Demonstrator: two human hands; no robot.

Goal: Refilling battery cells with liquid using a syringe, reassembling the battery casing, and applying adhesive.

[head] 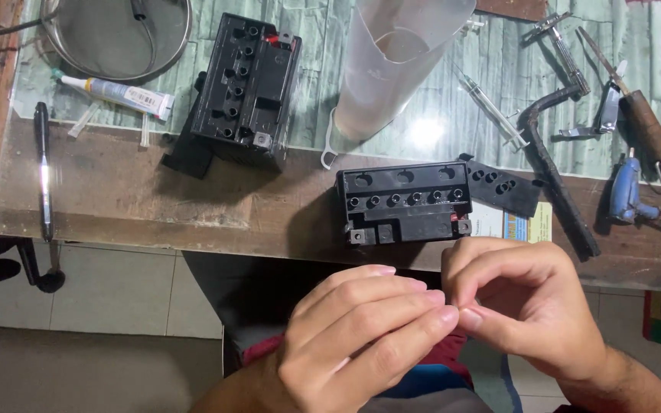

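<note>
Nearest the camera, at the lower centre of the frame, the left hand (361, 336) and the right hand (518, 306) meet fingertip to fingertip above the person's lap, just off the near edge of the workbench (154, 206). The fingers of both hands are curled in and pinched together at one spot, as if working something very small between them; whatever it is stays hidden by the fingertips, so I cannot tell what is pinched or whether anything is. Just above the hands, at the centre of the frame, a black battery (405, 205) with a row of open filler holes lies on the bench edge, and its black cap strip (503, 185) rests beside it to the right. A second black battery (248, 86) stands at the upper left of centre, with a clear plastic jug (392, 65) between the two. A syringe (491, 107) lies right of the jug, a glue tube (120, 93) at the upper left, a pen (42, 168) at the far left, and a blue glue gun (627, 191) at the right edge. By my reading, the step in hand is fine finger work on a small piece for the near battery; the next move would call for a steady pinch and careful aim.
</note>
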